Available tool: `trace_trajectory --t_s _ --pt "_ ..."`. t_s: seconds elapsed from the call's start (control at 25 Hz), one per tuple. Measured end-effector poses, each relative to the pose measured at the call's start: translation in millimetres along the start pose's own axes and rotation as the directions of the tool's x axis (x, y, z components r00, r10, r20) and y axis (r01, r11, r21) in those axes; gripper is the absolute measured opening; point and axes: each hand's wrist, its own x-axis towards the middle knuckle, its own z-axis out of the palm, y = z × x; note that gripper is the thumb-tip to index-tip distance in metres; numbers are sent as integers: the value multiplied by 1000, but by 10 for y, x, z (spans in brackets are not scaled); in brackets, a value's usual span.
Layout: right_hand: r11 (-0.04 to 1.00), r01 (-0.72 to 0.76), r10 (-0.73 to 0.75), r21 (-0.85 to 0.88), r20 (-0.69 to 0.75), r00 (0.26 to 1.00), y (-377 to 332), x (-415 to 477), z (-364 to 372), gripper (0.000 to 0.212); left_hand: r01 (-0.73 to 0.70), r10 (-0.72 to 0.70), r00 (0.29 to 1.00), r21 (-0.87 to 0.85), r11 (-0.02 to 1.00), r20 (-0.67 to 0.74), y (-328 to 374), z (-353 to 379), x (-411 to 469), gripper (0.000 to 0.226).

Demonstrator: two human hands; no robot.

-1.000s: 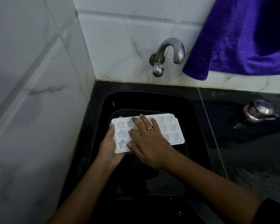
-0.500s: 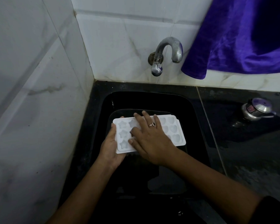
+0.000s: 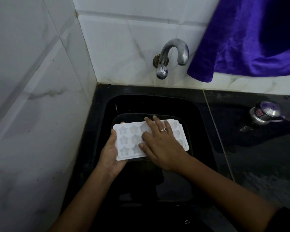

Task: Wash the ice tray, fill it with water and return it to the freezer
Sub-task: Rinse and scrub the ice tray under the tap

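White marble-look tiles (image 3: 124, 39) on 2 walls meet at a corner over 1 black sink (image 3: 104, 101). 1 steel tap (image 3: 172, 54) on back wall, no water running. 1 purple cloth (image 3: 241, 39) hangs top right. 1 small metal pot (image 3: 264, 114) on black counter (image 3: 258, 156).

1 white ice tray (image 3: 124, 141) is held over the sink, approx level, 6 star moulds showing. Left hand (image 3: 110, 154) grips its left end. Right hand (image 3: 162, 144), 1 ring (image 3: 163, 129), lies spread flat on top.

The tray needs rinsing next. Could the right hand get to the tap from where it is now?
Probably yes. The right hand lies flat on the ice tray, gripping nothing; the left hand holds the tray's end. The tap is on the wall beyond, with nothing between.
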Motion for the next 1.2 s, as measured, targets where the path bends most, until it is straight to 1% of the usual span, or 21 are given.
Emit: trace_trajectory --t_s 0.12,0.28,0.4,0.48,0.56,0.6,0.72,0.88,1.04,1.2 --pt "998 41 -41 -48 -12 999 61 -50 23 53 -33 33 999 -24 999 -4 59 -48 -21 55" --pt "1000 -21 21 -5 -12 1000 3 52 -3 50 -7 8 1000 -32 999 20 27 -56 35 52" --pt "999 28 -28 -43 -4 1000 -5 -2 66 54 -17 16 1000 -43 999 -23 64 -60 42 55" --pt "999 6 -7 -31 -24 1000 103 -7 28 51 -10 9 1000 -32 999 -26 66 -78 24 59" --pt "999 -37 37 1 -22 999 68 36 -3 50 -12 12 1000 -24 1000 -7 23 -59 28 54" --pt "999 -33 33 -4 -13 999 9 48 14 51 -14 13 1000 -29 999 -7 10 -48 41 51" --pt "999 17 -17 -34 2 1000 -22 -41 69 54 -21 20 1000 -45 999 -17 23 -79 67 55" --pt "998 -62 62 30 -14 998 53 -5 -26 50 -19 20 1000 -42 999 9 -26 -45 29 52" --pt "1000 -1 1 -28 2 1000 9 -74 34 52 -28 27 999 -36 999 -27 27 -34 42 51" --pt "997 -76 77 27 -30 997 33 -14 -39 47 -2 1 1000 -26 1000 -19 -33 -31 33 54"
